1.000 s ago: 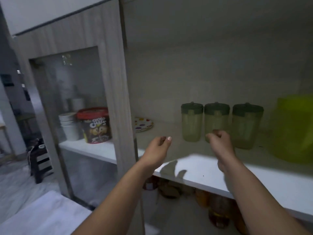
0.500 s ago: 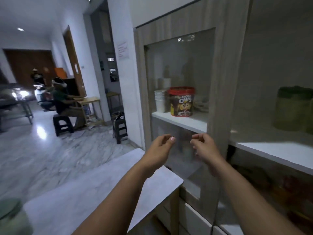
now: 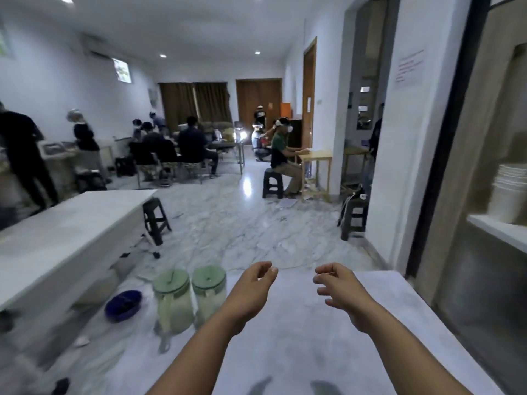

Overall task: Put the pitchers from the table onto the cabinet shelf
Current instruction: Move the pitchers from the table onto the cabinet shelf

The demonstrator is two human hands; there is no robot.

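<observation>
A: Pitchers, head view: two with green lids, left pitcher (image 3: 174,302) and right pitcher (image 3: 209,295), upright, touching side by side at the left edge of the white table (image 3: 299,337).

B: Hands?

A: Left hand (image 3: 252,290) and right hand (image 3: 340,289) hover above the table, apart, fingers loosely curled, holding nothing. Left hand is just beside the right pitcher, not touching.

B: Cabinet?

A: Cabinet (image 3: 467,166) at the right edge; stacked white cups (image 3: 510,192) on its shelf (image 3: 499,232). Blue bowl (image 3: 123,305) on the floor.
</observation>
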